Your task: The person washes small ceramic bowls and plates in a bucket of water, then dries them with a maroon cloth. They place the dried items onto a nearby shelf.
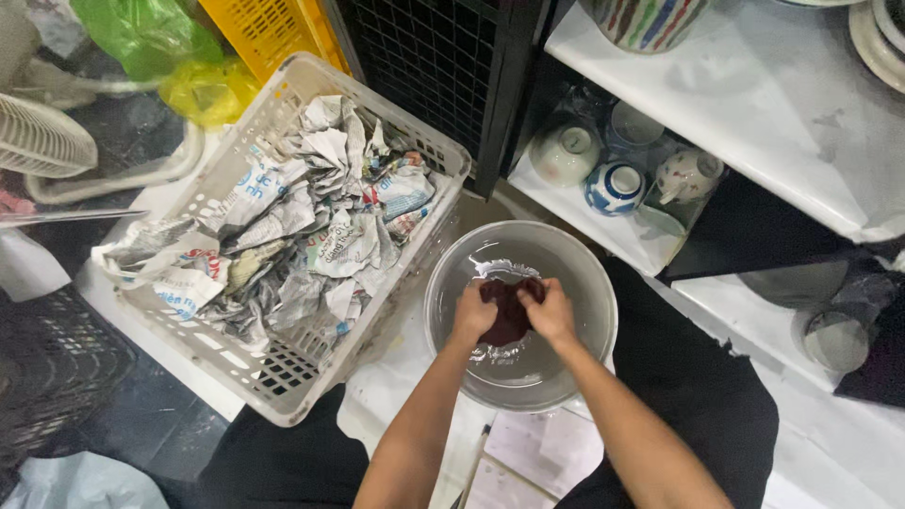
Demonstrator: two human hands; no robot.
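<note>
Both my hands are together over a round metal basin (584, 283) with a little water in it. My left hand (470, 314) and my right hand (550, 314) are both closed on a dark maroon cloth (509, 311), which is bunched between them just above the water. The basin stands on white paper on the floor, right in front of me.
A white plastic crate (283, 391) full of crumpled newspaper (311, 226) sits left of the basin. A low white shelf (632, 240) behind holds small ceramic teapots and cups (613, 187). A black crate (443, 66), a yellow crate (264, 33) and a fan (42, 141) stand further back.
</note>
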